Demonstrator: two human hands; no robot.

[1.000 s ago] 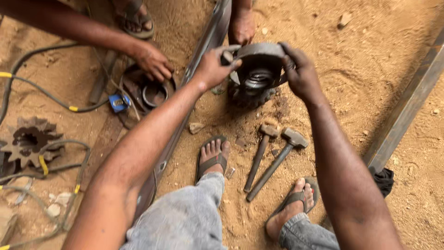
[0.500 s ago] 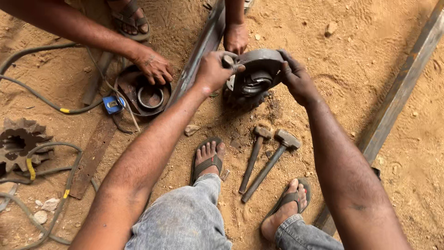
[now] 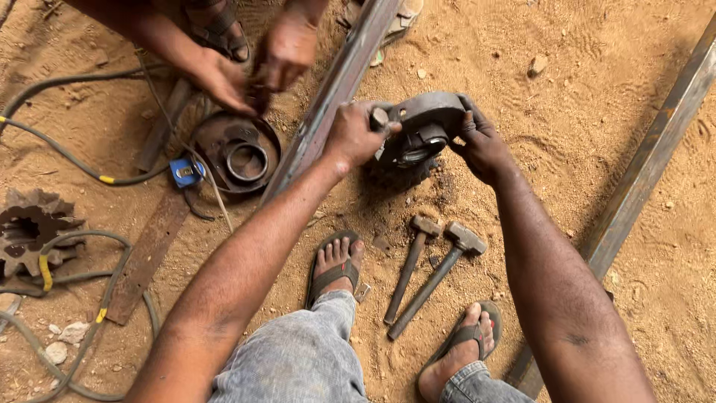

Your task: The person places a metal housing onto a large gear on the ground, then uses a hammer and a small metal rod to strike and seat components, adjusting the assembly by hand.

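A heavy round grey metal housing (image 3: 431, 118) stands tilted on the sandy ground ahead of me. My left hand (image 3: 353, 136) grips its left rim by a bolt-like stub. My right hand (image 3: 483, 146) holds its right rim. Two hammers (image 3: 425, 272) lie on the sand just below the housing, between my sandalled feet. Across a long steel bar (image 3: 337, 89), another person's two hands (image 3: 253, 71) hover over a dark round dish with a ring inside (image 3: 237, 153).
A second steel bar (image 3: 647, 179) runs diagonally at the right. A toothed gear (image 3: 28, 227) lies at the left edge among black cables with yellow bands (image 3: 67, 158). A rusty flat strip (image 3: 148, 257) and a small blue object (image 3: 183, 172) lie nearby.
The other person's second hand moved from the bar to join the first above the dish. My hands keep their hold on the housing; the view shifted slightly.
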